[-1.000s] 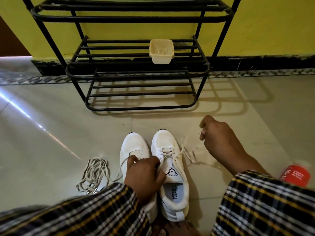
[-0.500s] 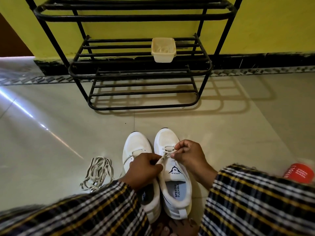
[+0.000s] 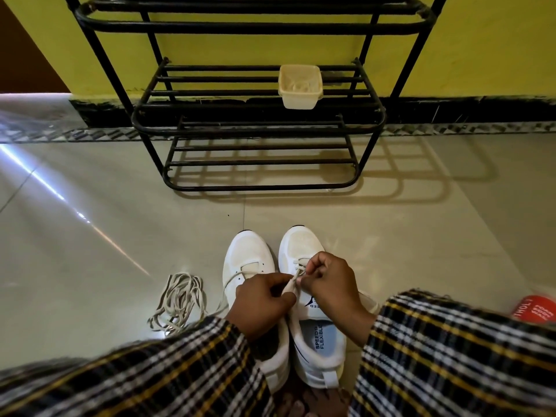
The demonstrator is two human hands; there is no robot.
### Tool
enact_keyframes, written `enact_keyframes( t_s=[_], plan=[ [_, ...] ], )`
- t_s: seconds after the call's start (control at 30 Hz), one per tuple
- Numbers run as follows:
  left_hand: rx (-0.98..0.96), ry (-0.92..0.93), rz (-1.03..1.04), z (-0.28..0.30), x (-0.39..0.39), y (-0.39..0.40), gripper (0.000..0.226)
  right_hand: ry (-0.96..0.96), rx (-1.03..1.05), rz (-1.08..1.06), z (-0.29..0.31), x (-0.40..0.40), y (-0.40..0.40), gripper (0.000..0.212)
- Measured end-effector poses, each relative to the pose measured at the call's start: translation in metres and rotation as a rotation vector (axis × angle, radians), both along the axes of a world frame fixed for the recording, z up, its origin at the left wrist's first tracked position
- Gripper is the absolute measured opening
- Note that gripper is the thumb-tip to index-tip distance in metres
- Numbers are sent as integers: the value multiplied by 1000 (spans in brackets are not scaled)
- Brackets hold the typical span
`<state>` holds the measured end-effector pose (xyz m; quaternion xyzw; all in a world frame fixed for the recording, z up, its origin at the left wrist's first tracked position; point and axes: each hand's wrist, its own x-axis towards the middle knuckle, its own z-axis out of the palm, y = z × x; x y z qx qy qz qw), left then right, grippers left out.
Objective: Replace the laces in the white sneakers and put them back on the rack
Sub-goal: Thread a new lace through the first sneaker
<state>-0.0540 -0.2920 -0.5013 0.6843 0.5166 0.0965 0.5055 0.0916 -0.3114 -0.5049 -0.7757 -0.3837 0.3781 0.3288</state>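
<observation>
At about eight o'clock from the shoes, a loose pile of laces (image 3: pixel 180 302) is lying on the tiled floor (image 3: pixel 90 251), just beside the left sneaker (image 3: pixel 248 260). That sneaker is sitting with its eyelets mostly bare; one lace strand is trailing from it toward the pile. Whether the pile is the old set or the new one, I cannot tell.

Your left hand (image 3: pixel 263 305) is curling over the gap between the shoes, thumb and fingers pinching a flat end of the lace (image 3: pixel 290 285). At three o'clock from it, almost touching, your right hand (image 3: pixel 329 281) is pinching the same lace over the lower eyelets of the right sneaker (image 3: pixel 302 242), which is carrying only a crossing or two near the toe.

As you are threading, keep the flat lace untwisted, feed the tip squarely into the eyelet, and pull both ends even before crossing higher. Steady the tongue so it is not bunching under the lace.

At twelve o'clock, the black rack (image 3: pixel 258 121) is waiting against the yellow wall, a small cream tub (image 3: pixel 300 87) resting on its middle shelf. At four o'clock, a red bottle (image 3: pixel 534 310) is lying at the frame's edge.
</observation>
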Motion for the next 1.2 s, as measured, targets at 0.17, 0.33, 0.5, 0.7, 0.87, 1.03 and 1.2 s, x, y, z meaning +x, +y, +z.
enact_keyframes(
  t_s=[0.17,0.33,0.5,0.7,0.87,1.03,1.2],
  plan=[
    [103,42,-48,-4,0,3,24,-66,-21,99,0,8,2,30],
    [288,244,-119,-1,9,13,18,-199,-18,260,-3,9,-11,23],
    [336,263,-114,-1,14,13,11,-652,146,523,12,5,-36,18],
    [351,243,-58,0,19,13,10,-329,148,1013,23,7,-57,12],
    [440,63,50,1,16,20,15,-340,124,1059,4,9,-68,9],
    [320,-359,432,44,17,49,19,-366,145,959,-3,9,-50,6],
    [158,-800,707,92,1,77,21,-399,159,913,-10,11,-44,7]
  ],
)
